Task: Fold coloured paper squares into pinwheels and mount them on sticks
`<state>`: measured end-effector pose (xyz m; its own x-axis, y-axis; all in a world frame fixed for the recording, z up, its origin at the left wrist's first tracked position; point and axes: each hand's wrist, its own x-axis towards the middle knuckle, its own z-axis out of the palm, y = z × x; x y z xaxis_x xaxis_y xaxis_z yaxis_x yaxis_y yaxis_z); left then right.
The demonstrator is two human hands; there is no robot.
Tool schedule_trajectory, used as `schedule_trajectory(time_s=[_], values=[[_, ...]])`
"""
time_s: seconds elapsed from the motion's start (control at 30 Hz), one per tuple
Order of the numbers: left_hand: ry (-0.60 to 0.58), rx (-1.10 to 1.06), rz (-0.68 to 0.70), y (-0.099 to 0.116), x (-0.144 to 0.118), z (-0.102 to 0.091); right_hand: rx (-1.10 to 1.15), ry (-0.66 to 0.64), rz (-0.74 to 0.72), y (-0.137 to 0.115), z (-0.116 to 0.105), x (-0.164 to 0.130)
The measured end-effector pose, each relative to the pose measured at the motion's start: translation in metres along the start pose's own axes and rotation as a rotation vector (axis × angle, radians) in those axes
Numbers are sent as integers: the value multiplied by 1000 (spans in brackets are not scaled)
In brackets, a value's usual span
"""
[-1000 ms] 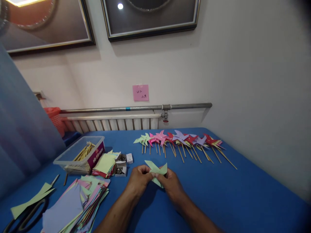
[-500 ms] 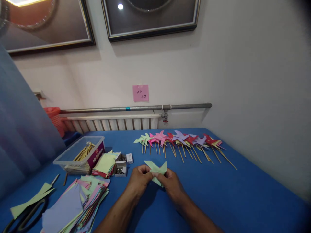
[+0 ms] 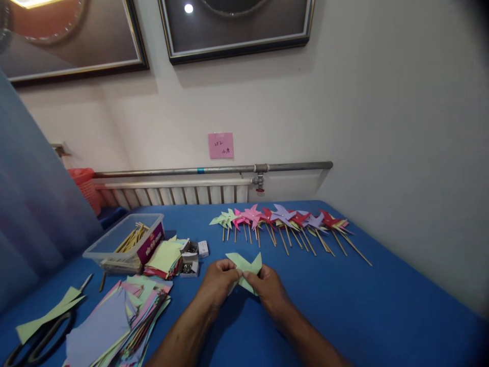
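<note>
Between both hands is a light green paper pinwheel (image 3: 247, 264), its points folded toward the middle and no stick seen on it. My left hand (image 3: 221, 279) pinches it from the left, thumb near the centre. From the other side my right hand (image 3: 266, 286) grips it, its thumb almost meeting the left one. Fingers partly cover the paper's lower half. Beyond the hands lies a row of finished pinwheels (image 3: 282, 215) on sticks, in green, pink, red and purple.
On the left stand a clear plastic box (image 3: 153, 220) of wooden sticks, a stack of square papers (image 3: 166, 257) and small boxes of metal pins (image 3: 189, 266). Nearer are cut coloured papers (image 3: 97, 326) and black-handled scissors (image 3: 49, 339). A blue cloth (image 3: 344, 306) covers the table.
Both hands stay in nearly the same place. A bit more of the green paper's lower left edge shows beneath the thumbs; the view has shifted very slightly.
</note>
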<state>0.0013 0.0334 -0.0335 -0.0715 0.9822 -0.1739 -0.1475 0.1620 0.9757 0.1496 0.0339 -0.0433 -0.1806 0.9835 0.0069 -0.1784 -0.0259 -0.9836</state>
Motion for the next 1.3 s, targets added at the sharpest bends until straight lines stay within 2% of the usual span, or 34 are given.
schedule_trajectory(time_s=[0.23,0.37,0.87,1.03,1.17,1.3], values=[[-45,-1,-10,-4,1,-4,-29,15,-2,5,0,1],[-18,19,-21,-5,3,-4,-41,36,4,6,0,2],[-34,0,5,-5,2,-4,76,-51,27,-1,0,-5],[-9,10,1,1,-3,-1,49,-20,44,-2,2,-2],[-53,35,-13,13,-10,0,47,-2,37,-1,2,-1],[-48,47,-10,18,-12,-1,57,4,39,-4,2,-2]])
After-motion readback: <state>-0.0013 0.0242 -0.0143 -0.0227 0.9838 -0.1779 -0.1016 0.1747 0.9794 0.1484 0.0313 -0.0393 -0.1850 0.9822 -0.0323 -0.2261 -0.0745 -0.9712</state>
